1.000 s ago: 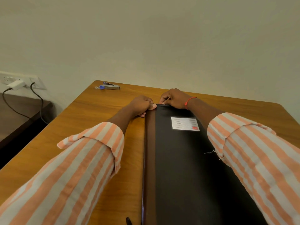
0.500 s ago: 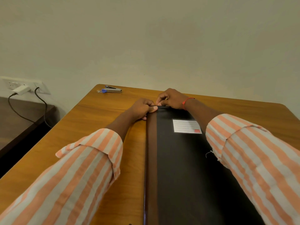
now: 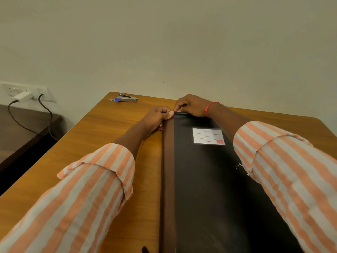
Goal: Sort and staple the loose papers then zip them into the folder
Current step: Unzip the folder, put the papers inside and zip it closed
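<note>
A black folder (image 3: 206,179) with a brown spine strip and a white label (image 3: 208,136) lies lengthwise on the wooden table (image 3: 102,136). My left hand (image 3: 156,117) grips the folder's far left corner at the spine, thumb pressed on top. My right hand (image 3: 191,105) pinches something small at the folder's far edge, right beside my left thumb; the zip pull itself is too small to make out. No loose papers show. A silver stapler (image 3: 126,98) with a blue end lies at the table's far left corner.
The table butts against a plain wall. To the left stands a lower dark surface (image 3: 21,132) below a wall socket (image 3: 23,93) with a white plug and two black cables. A small dark object (image 3: 145,249) pokes in at the bottom edge.
Both hands have crept a little further along the folder's far edge and closer together. The view has tipped slightly, so the table sits lower in frame.
</note>
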`<state>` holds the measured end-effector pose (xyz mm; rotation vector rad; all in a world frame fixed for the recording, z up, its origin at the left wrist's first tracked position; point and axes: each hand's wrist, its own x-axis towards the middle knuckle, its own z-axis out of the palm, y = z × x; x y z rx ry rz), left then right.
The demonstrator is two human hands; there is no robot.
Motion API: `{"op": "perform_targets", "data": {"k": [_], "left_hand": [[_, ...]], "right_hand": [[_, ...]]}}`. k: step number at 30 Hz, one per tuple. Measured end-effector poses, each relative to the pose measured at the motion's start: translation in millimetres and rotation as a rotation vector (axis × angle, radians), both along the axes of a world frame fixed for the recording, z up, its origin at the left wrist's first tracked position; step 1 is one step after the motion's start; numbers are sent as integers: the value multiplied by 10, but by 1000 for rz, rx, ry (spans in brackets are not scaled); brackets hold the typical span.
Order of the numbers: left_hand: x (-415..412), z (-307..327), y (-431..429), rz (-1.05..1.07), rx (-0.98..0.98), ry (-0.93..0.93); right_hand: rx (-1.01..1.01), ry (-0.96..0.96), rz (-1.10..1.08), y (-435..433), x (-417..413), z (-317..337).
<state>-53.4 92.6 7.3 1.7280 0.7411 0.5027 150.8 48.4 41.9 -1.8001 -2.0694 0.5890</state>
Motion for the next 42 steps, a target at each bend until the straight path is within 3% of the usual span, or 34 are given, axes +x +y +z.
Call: {"op": "perform_targets", "data": {"k": [7, 15, 17, 20, 22, 29, 42], "left_hand": [[-40, -11, 56, -1, -15, 13], [90, -127, 33, 97, 58, 63], [192, -139, 39, 160, 224, 218], [434, 18, -143, 209, 736, 676], [648, 64, -269, 144, 920, 785], [1219, -118, -490, -69, 979, 664], [1228, -181, -518, -84, 985, 599]], "right_hand": [[-74, 1, -125, -306, 559, 24], [27, 132, -403, -925, 955, -224], [64, 146, -460, -972, 921, -300], [116, 183, -546, -1064, 892, -354], [132, 182, -564, -1092, 885, -368], [176, 160, -588, -1158, 875, -407], [223, 250, -709, -1662, 1001, -488]]}}
